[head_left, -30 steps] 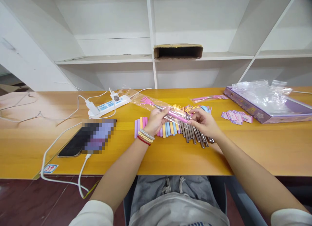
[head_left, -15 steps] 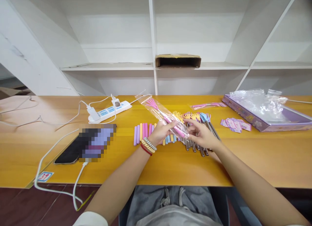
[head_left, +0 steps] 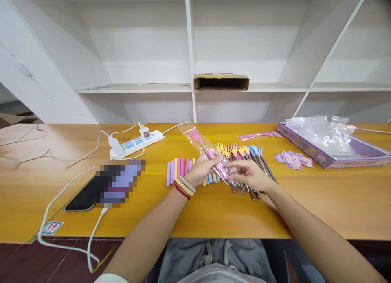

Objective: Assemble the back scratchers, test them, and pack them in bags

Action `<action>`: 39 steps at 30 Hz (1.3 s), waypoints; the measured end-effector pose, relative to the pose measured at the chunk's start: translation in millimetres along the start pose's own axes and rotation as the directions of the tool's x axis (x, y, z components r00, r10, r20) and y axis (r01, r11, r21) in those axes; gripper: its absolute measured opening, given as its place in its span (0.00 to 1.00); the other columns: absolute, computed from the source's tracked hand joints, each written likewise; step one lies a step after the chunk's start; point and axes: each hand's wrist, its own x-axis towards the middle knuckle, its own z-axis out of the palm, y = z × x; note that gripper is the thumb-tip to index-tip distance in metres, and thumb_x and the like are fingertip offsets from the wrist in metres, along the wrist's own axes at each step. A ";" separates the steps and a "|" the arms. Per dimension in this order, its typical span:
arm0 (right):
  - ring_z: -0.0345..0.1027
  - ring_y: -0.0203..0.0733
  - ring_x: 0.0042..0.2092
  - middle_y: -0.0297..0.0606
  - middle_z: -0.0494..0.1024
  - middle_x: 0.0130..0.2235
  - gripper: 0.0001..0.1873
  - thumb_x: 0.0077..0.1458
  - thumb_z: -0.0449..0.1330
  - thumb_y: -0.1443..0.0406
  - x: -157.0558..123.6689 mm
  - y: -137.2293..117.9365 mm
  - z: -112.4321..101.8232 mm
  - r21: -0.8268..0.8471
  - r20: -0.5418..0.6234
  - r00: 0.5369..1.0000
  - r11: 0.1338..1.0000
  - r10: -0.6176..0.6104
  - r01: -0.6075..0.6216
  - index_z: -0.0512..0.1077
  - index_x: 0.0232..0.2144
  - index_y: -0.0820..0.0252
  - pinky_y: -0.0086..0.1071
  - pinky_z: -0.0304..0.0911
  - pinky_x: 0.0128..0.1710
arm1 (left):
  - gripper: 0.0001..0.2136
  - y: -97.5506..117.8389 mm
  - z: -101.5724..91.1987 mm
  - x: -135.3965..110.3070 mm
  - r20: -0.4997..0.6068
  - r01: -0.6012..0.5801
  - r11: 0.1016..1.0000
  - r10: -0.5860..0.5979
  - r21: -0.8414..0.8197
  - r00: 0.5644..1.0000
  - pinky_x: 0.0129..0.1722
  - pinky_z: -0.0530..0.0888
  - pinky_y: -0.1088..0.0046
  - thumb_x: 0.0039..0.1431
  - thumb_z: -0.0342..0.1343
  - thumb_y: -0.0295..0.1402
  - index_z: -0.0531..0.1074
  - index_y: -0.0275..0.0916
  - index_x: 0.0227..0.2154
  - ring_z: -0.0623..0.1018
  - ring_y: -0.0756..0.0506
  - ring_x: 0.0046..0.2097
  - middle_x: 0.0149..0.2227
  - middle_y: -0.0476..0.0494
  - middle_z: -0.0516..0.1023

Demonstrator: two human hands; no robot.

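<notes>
My left hand, with bracelets on its wrist, is closed round a pink back scratcher in a clear plastic sleeve, which points up and to the left. My right hand pinches the sleeve's lower end beside it. Under both hands lie a row of coloured foam handle grips and a fan of metal scratchers with coloured claw heads on the orange table.
A phone on a charging cable and a white power strip lie at the left. At the right are a purple box with clear bags on it, small pink cards and a bagged pink scratcher. White shelves stand behind.
Both hands have drawn the sleeved pink scratcher nearer to me and tilted it steeper. The camera view has shifted slightly downward.
</notes>
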 end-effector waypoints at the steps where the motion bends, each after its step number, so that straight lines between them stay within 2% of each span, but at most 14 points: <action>1: 0.66 0.31 0.29 0.35 0.74 0.30 0.19 0.51 0.61 0.60 0.4 0.4 -0.3 -0.003 -0.030 1.000 1.000 0.001 -0.001 0.71 0.46 0.60 0.28 0.64 0.29 | 0.15 -0.3 0.5 1.1 -0.050 -0.026 0.999 0.024 -0.041 0.998 0.25 0.73 0.75 0.47 0.63 0.35 0.68 0.35 0.35 0.74 0.51 0.26 0.25 0.49 0.71; 3: 0.65 0.31 0.27 0.35 0.74 0.29 0.18 0.50 0.62 0.60 1.1 1.0 -0.7 -0.011 -0.083 0.996 1.000 0.016 -0.017 0.71 0.44 0.60 0.28 0.63 0.28 | 0.16 -1.4 1.4 2.9 -0.116 -0.063 0.994 0.052 -0.090 0.992 0.26 0.73 0.75 0.45 0.64 0.33 0.67 0.35 0.35 0.74 0.52 0.25 0.26 0.49 0.72; 8: 0.65 0.31 0.28 0.36 0.74 0.29 0.17 0.49 0.62 0.60 1.7 1.3 -0.5 -0.003 -0.128 0.990 0.999 0.051 -0.052 0.71 0.41 0.61 0.28 0.63 0.28 | 0.16 -1.6 2.9 3.6 -0.157 -0.055 0.996 0.043 -0.073 0.987 0.28 0.75 0.73 0.44 0.65 0.31 0.67 0.34 0.35 0.76 0.50 0.28 0.28 0.46 0.74; 10: 0.67 0.31 0.30 0.36 0.74 0.31 0.17 0.49 0.62 0.61 0.6 0.5 -1.8 0.052 -0.090 0.995 0.998 0.038 -0.033 0.70 0.43 0.60 0.28 0.64 0.31 | 0.16 -0.1 2.8 3.0 -0.158 -0.058 0.996 0.046 -0.074 0.986 0.29 0.76 0.70 0.43 0.65 0.30 0.67 0.34 0.36 0.76 0.49 0.29 0.28 0.47 0.74; 13: 0.68 0.33 0.34 0.38 0.75 0.35 0.20 0.50 0.61 0.62 -2.3 -2.6 -7.1 0.164 0.038 0.999 0.987 0.000 -0.006 0.69 0.46 0.60 0.29 0.65 0.33 | 0.15 2.7 0.2 3.1 -0.144 -0.086 0.992 0.073 -0.088 0.987 0.30 0.76 0.71 0.44 0.65 0.31 0.67 0.34 0.33 0.76 0.50 0.28 0.28 0.47 0.74; 16: 0.68 0.34 0.35 0.41 0.74 0.40 0.23 0.49 0.60 0.58 -4.8 -5.0 -12.7 0.270 0.176 0.982 0.963 -0.067 0.018 0.68 0.48 0.60 0.30 0.65 0.33 | 0.14 4.8 -5.5 4.2 -0.157 -0.111 0.989 0.094 -0.101 0.983 0.29 0.74 0.74 0.45 0.64 0.32 0.67 0.34 0.32 0.75 0.51 0.28 0.27 0.47 0.74; 18: 0.67 0.34 0.35 0.42 0.73 0.42 0.25 0.48 0.60 0.58 -5.4 -4.8 -13.6 0.274 0.204 0.974 0.961 -0.102 0.043 0.67 0.49 0.60 0.30 0.65 0.34 | 0.14 5.3 -9.3 5.1 -0.163 -0.105 0.990 0.088 -0.098 0.983 0.28 0.74 0.75 0.45 0.64 0.33 0.68 0.34 0.34 0.76 0.51 0.28 0.28 0.46 0.75; 21: 0.66 0.32 0.33 0.40 0.74 0.37 0.22 0.48 0.62 0.62 -4.3 -3.3 -10.6 0.161 0.113 0.991 0.986 -0.068 0.049 0.68 0.46 0.60 0.29 0.64 0.33 | 0.16 4.7 -10.9 5.6 -0.158 -0.090 0.993 0.077 -0.077 0.984 0.28 0.74 0.75 0.45 0.65 0.33 0.68 0.34 0.35 0.76 0.50 0.29 0.28 0.46 0.75; 24: 0.62 0.29 0.28 0.34 0.71 0.27 0.10 0.46 0.65 0.63 -1.3 -3.3 -6.7 0.018 -0.010 0.999 0.999 -0.046 0.046 0.72 0.31 0.62 0.27 0.61 0.29 | 0.16 2.9 -7.2 5.1 -0.147 -0.080 0.996 0.076 -0.026 0.986 0.29 0.75 0.74 0.44 0.65 0.33 0.68 0.33 0.34 0.76 0.50 0.30 0.29 0.45 0.75; 26: 0.60 0.29 0.28 0.33 0.67 0.24 0.09 0.45 0.66 0.62 1.2 -3.8 -5.6 -0.081 -0.061 0.994 0.993 -0.090 0.085 0.73 0.25 0.62 0.27 0.59 0.29 | 0.17 1.5 -3.5 4.1 -0.137 -0.087 0.996 0.087 0.008 0.987 0.30 0.75 0.72 0.44 0.65 0.32 0.68 0.34 0.36 0.76 0.49 0.31 0.30 0.45 0.75; 28: 0.60 0.31 0.31 0.34 0.67 0.27 0.08 0.44 0.66 0.61 3.5 -3.9 -5.1 -0.135 -0.121 0.984 0.984 -0.132 0.116 0.74 0.24 0.61 0.28 0.59 0.31 | 0.19 0.4 -0.6 2.8 -0.121 -0.109 0.994 0.112 0.026 0.986 0.31 0.76 0.70 0.44 0.65 0.33 0.68 0.35 0.40 0.77 0.49 0.31 0.31 0.45 0.75; 31: 0.64 0.34 0.37 0.37 0.70 0.34 0.10 0.44 0.66 0.60 6.0 -2.8 -2.9 -0.059 -0.203 0.972 0.992 -0.119 0.110 0.73 0.24 0.61 0.31 0.62 0.36 | 0.21 -0.3 1.4 1.2 -0.108 -0.154 0.987 0.159 0.053 0.981 0.30 0.77 0.68 0.45 0.64 0.34 0.67 0.36 0.42 0.77 0.47 0.32 0.33 0.44 0.75; 34: 0.67 0.34 0.35 0.38 0.72 0.33 0.12 0.46 0.64 0.59 6.8 -1.7 0.9 0.098 -0.196 0.980 0.994 -0.029 0.049 0.69 0.25 0.62 0.34 0.63 0.37 | 0.22 0.2 1.5 0.4 -0.104 -0.194 0.979 0.199 0.059 0.974 0.32 0.77 0.65 0.46 0.64 0.34 0.64 0.37 0.44 0.78 0.46 0.33 0.33 0.45 0.75; 39: 0.64 0.31 0.27 0.33 0.72 0.26 0.16 0.44 0.65 0.58 6.6 1.7 3.0 0.124 -0.311 0.948 0.992 0.063 -0.025 0.65 0.26 0.63 0.28 0.60 0.27 | 0.21 2.7 3.4 -2.4 -0.079 -0.197 0.975 0.206 0.108 0.975 0.32 0.77 0.67 0.47 0.63 0.35 0.62 0.36 0.42 0.78 0.45 0.36 0.35 0.43 0.75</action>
